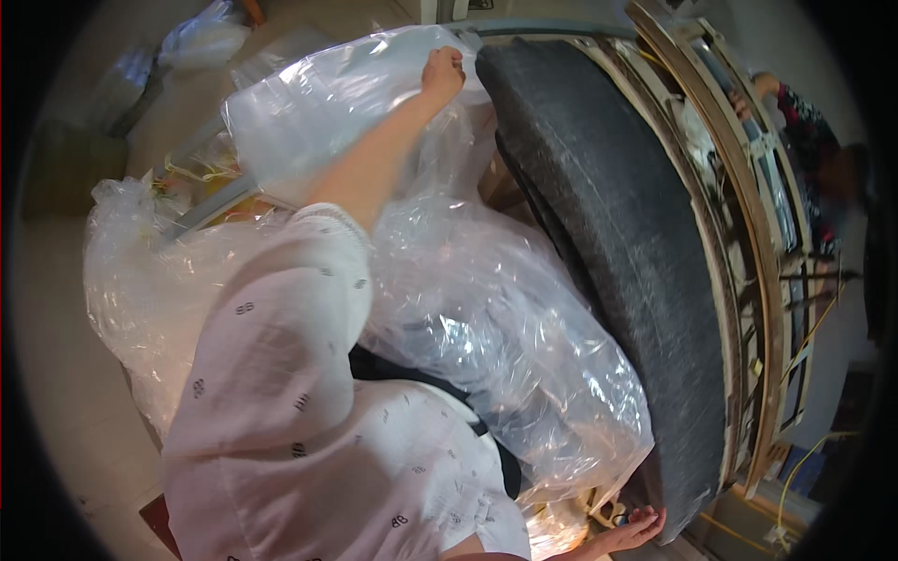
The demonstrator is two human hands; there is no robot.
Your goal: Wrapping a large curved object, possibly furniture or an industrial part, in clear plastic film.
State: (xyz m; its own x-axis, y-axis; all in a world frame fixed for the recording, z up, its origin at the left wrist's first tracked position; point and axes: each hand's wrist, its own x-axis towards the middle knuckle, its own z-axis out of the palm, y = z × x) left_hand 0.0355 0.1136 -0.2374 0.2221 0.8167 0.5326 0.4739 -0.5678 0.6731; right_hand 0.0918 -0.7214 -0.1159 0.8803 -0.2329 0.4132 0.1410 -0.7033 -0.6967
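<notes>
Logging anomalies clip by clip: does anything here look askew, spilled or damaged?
The clear plastic is heavily crumpled, bunched loosely beside the smoother dark sheet. Pale streaks mark that sheet, possibly dust or wear. Nothing looks spilled.

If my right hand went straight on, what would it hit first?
Your right hand would likely meet the dark cloth first; depth is unclear, and they may already touch.

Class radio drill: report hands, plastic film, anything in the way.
Left hand curled by clear plastic film, grip unclear. Right hand open by dark cloth, near end. Film bunched loosely. Possible obstruction: cloth along its right.
</notes>
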